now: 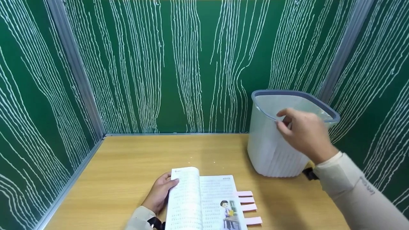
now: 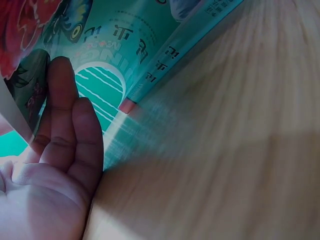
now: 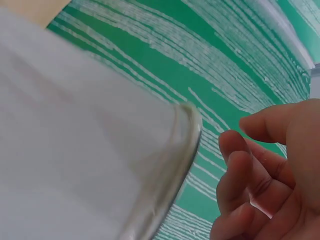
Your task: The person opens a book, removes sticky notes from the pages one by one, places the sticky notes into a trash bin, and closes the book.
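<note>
An open book point(image 1: 217, 188) with printed pages and an illustration lies at the front of the table. My left hand point(image 1: 160, 191) grips its left edge, thumb on the page and fingers behind the cover. The left wrist view shows the green printed cover point(image 2: 107, 37) and the fingers point(image 2: 62, 117) against it. Pink paper tabs point(image 1: 249, 207) stick out from the book's right side. Over the near rim of a white bin point(image 1: 274, 150) with a grey rim hovers my right hand point(image 1: 305, 132). Its fingers are loosely bent, thumb and index finger apart, and nothing shows between them.
Small white scraps point(image 1: 214, 162) lie on the wooden table point(image 1: 143, 156) beyond the book. Green panels with white streaks point(image 1: 185, 64) stand behind and on both sides, joined by grey metal posts point(image 1: 76, 64). The bin stands at the back right.
</note>
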`<action>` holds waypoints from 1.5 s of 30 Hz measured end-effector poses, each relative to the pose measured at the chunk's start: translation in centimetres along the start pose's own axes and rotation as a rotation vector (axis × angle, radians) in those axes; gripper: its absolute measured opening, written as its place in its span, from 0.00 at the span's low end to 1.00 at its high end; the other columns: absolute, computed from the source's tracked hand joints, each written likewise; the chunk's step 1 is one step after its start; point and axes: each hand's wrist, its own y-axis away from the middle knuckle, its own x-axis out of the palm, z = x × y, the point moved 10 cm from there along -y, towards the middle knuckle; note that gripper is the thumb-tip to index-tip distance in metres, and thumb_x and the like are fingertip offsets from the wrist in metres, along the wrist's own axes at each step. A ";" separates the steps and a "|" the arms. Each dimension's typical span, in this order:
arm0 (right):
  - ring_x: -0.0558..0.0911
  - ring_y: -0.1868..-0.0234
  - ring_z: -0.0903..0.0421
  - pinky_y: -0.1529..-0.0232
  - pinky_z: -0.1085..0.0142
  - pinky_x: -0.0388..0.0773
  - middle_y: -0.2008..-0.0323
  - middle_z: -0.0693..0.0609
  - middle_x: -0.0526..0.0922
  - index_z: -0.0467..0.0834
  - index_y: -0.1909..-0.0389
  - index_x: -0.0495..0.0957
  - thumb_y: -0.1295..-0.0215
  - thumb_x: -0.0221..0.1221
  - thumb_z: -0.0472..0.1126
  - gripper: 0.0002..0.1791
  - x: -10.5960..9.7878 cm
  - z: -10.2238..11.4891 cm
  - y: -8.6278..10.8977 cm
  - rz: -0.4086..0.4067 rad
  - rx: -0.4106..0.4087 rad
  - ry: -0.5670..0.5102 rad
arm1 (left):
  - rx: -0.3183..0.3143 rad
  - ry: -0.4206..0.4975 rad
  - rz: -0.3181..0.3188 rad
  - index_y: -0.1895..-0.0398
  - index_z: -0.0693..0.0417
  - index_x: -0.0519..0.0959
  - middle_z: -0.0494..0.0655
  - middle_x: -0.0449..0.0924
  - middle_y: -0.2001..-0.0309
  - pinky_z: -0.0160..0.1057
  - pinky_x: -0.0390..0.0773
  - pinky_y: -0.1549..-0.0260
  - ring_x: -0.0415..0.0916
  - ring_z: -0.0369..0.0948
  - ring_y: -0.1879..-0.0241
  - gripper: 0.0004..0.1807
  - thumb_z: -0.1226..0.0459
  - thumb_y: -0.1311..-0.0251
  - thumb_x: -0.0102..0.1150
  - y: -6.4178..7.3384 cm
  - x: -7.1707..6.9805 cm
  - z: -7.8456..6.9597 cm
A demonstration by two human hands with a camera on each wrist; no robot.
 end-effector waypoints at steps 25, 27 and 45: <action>0.80 0.71 0.61 0.71 0.69 0.80 0.68 0.60 0.85 0.53 0.58 0.85 0.34 0.67 0.41 0.06 9.9 -0.1 7.8 0.166 0.122 -0.249 | 0.010 0.005 -0.008 0.27 0.71 0.58 0.54 0.86 0.49 0.40 0.86 0.52 0.87 0.45 0.53 0.32 0.66 0.28 0.56 -0.1 -0.1 0.5; 0.80 0.71 0.61 0.71 0.69 0.80 0.68 0.60 0.85 0.53 0.59 0.86 0.35 0.67 0.40 0.06 10.7 -0.2 8.5 0.181 0.143 -0.272 | 0.011 0.005 -0.008 0.27 0.71 0.59 0.55 0.86 0.49 0.40 0.86 0.52 0.87 0.45 0.54 0.32 0.66 0.28 0.57 -0.1 0.0 0.4; 0.79 0.67 0.59 0.64 0.71 0.78 0.65 0.49 0.87 0.38 0.58 0.86 0.34 0.69 0.41 0.10 20.6 -2.3 15.8 0.358 0.416 -0.791 | 0.006 0.000 0.022 0.26 0.70 0.57 0.55 0.85 0.48 0.39 0.86 0.52 0.87 0.44 0.52 0.31 0.66 0.26 0.54 0.0 0.1 0.0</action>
